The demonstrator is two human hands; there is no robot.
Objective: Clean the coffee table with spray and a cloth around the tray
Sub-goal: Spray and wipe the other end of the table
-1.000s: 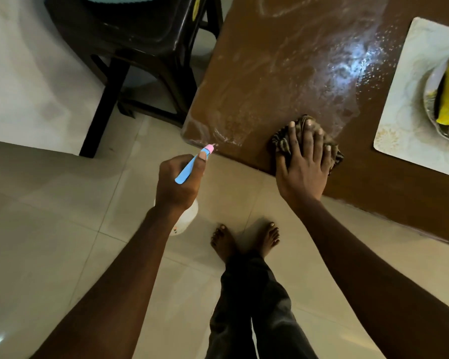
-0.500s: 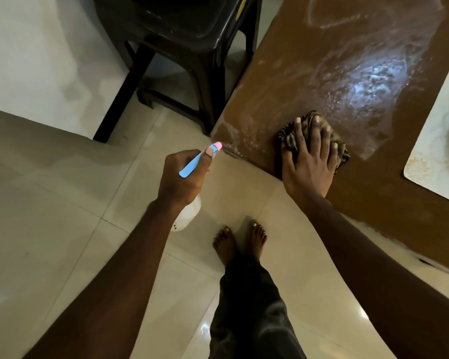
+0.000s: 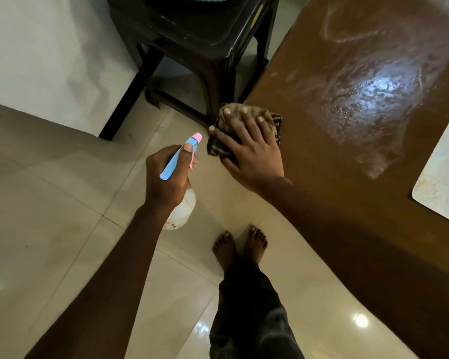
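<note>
The brown coffee table (image 3: pixel 347 193) fills the right side, its top wet and streaked. My right hand (image 3: pixel 249 149) presses flat on a dark striped cloth (image 3: pixel 274 120) at the table's near left corner; part of the cloth hangs over the edge. My left hand (image 3: pixel 166 174) grips a spray bottle (image 3: pixel 182 211) with a blue trigger and pink nozzle, held over the floor just left of the corner. The pale tray (image 3: pixel 441 182) shows only its corner at the right edge.
A dark plastic stool (image 3: pixel 200 45) stands close behind the table's corner. My bare feet (image 3: pixel 239 244) are on the glossy tiled floor (image 3: pixel 49 229) beside the table edge. A white wall runs along the upper left.
My right hand slid the cloth left along the table edge to the corner. The view shifted, so the tray moved further toward the right edge. The left hand kept holding the bottle.
</note>
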